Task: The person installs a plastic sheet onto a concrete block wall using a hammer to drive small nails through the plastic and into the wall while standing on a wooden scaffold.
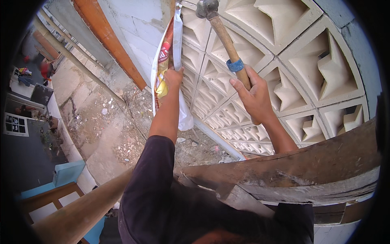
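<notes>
My right hand [256, 97] is wrapped round the wooden handle of a hammer [223, 36]. A blue band circles the handle just above my fingers, and the dark metal head points up, in front of the pale block wall. To the left, my left hand [174, 77] is closed at the edge of a white plastic bag [186, 118] that hangs against the wall. Red and yellow printed wrapping [162, 61] shows along the bag's opening. Part of my left fingers is hidden, and a pale flat strip [177, 36] runs upward from them.
Patterned ventilation blocks [248, 44] form the wall on the right. A thick wooden beam [280, 171] crosses close in front of me, and a round pole [85, 207] slants at lower left. Far below lies rubble-strewn ground [113, 134]. An orange-brown post [109, 40] stands beyond the bag.
</notes>
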Demonstrator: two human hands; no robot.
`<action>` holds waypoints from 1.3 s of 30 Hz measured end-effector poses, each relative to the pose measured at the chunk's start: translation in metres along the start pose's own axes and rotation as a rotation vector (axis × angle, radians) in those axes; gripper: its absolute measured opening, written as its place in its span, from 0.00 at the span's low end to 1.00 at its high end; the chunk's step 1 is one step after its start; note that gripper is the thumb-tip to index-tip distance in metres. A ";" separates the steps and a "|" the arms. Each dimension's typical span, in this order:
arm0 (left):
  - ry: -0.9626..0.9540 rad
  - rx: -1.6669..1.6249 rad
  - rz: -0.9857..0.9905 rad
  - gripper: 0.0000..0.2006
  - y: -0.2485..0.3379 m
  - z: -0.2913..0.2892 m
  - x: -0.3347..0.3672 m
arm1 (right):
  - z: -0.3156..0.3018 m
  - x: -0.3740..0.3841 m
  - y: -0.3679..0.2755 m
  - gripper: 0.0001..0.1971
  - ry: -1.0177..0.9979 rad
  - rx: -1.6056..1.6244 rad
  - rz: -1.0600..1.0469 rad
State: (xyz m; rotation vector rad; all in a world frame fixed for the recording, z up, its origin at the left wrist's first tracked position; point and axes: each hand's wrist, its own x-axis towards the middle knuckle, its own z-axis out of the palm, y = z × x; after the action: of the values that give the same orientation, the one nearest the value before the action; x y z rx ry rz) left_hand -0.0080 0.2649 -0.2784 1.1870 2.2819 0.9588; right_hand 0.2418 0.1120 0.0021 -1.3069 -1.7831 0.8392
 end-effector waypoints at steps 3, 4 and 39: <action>-0.182 -0.101 0.116 0.19 -0.020 0.014 0.002 | -0.011 -0.017 -0.006 0.18 -0.037 -0.134 0.053; -0.245 -0.134 0.239 0.18 -0.032 0.011 0.005 | -0.007 -0.019 0.000 0.18 -0.042 -0.135 0.061; -0.528 -0.592 0.271 0.17 0.030 -0.088 -0.287 | 0.053 -0.129 0.123 0.14 -0.026 -0.119 0.286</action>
State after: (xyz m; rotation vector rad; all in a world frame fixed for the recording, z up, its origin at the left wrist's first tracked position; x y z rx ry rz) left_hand 0.1167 0.0059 -0.1873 1.2904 1.3250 1.1399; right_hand 0.2780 0.0162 -0.1529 -1.6635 -1.7116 0.9172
